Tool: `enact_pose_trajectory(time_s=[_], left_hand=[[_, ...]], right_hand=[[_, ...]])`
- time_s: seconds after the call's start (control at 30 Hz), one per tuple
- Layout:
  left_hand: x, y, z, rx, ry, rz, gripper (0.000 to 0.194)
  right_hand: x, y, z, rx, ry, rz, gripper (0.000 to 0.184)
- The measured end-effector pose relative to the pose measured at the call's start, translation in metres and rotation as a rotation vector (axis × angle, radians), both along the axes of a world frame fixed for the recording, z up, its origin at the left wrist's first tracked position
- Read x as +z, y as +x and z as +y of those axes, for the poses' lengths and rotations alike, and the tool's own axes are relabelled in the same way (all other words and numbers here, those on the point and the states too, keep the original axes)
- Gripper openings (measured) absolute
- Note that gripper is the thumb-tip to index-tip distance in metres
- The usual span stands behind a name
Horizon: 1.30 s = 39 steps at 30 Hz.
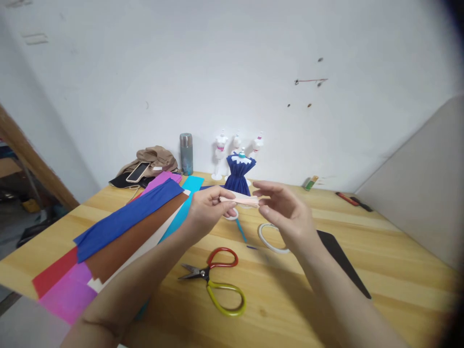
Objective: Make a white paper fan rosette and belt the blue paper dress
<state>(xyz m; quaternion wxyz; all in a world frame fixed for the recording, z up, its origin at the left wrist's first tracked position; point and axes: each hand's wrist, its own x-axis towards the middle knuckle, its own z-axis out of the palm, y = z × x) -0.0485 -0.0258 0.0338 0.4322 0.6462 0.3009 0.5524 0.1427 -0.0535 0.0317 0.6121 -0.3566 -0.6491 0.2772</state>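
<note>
My left hand point(208, 205) pinches a pale pink folded strip point(239, 198), which looks like crepe paper, between thumb and fingers. It is held level above the table. At the strip's right end is my right hand point(288, 212), its fingers curved and apart; whether the fingertips touch the strip I cannot make out. Just behind stands a small dress form in a gathered dark blue dress point(238, 174). Scissors point(205, 274) with one red and one yellow handle lie spread below the hands. A small white ring point(232, 214) and a larger white ring point(261, 237) are partly hidden.
Coloured sheets, among them a blue one point(126, 217) and a brown one point(134, 237), overlap at left. White dress forms point(220, 152) and a flask point(186, 154) stand by the wall. A black flat object point(340, 261) lies at right, a phone point(138, 171) on brown cloth.
</note>
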Motion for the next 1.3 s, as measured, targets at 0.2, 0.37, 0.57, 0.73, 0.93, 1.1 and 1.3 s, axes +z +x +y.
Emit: enact_pose_trajectory(time_s=[0.2,0.37,0.57,0.73,0.93,1.1,1.3], left_hand=[[0.002,-0.008,0.001,0.142,0.302,0.206,0.005],[0.004,-0.011,0.002,0.140,0.281,0.186,0.002],[0.008,-0.013,0.003,0.080,0.193,0.024,0.004],[0.006,-0.012,0.006,0.085,0.202,0.006,0.004],[0.001,-0.009,0.008,0.107,0.172,0.075,0.005],[-0.002,-0.006,0.008,0.131,0.109,0.081,0.005],[-0.004,-0.004,0.009,0.102,0.084,0.031,0.001]], right_hand=[[0.009,-0.014,0.000,-0.089,0.047,-0.216,0.030],[0.018,-0.020,0.008,-0.038,0.042,-0.103,0.005],[0.032,-0.014,0.008,-0.060,0.018,0.006,0.019],[0.028,-0.018,0.005,0.042,-0.150,-0.134,0.051],[0.019,-0.026,0.011,0.103,-0.272,0.029,0.038],[0.015,-0.025,0.014,0.164,-0.322,0.137,0.032],[0.012,-0.027,0.016,0.164,-0.335,0.138,0.029]])
